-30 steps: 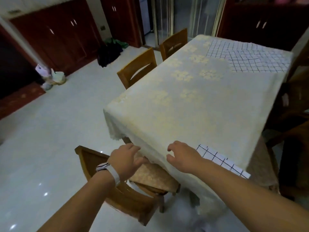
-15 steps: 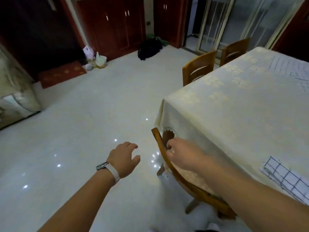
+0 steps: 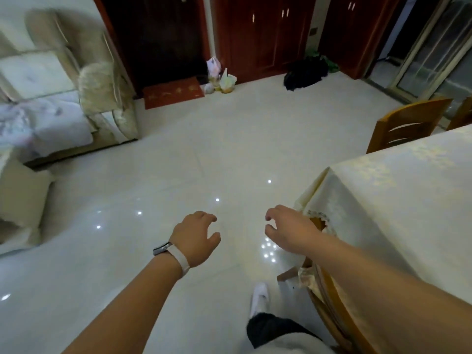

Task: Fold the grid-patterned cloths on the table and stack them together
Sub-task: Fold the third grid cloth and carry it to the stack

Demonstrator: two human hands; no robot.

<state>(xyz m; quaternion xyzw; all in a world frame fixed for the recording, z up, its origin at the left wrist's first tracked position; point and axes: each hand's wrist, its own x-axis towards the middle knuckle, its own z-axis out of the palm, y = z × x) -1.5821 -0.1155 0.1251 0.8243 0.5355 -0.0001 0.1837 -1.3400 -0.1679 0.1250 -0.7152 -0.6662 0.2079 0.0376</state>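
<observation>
Glossy white floor tiles (image 3: 158, 180) are filling most of the view, the cream-draped worktop (image 3: 398, 200) sitting at the right with no grid cloth showing on it. Both the left hand (image 3: 195, 238) and right hand (image 3: 288, 231) are hovering empty, fingers loosely curled apart, beside a wooden chair (image 3: 329, 300).
</observation>
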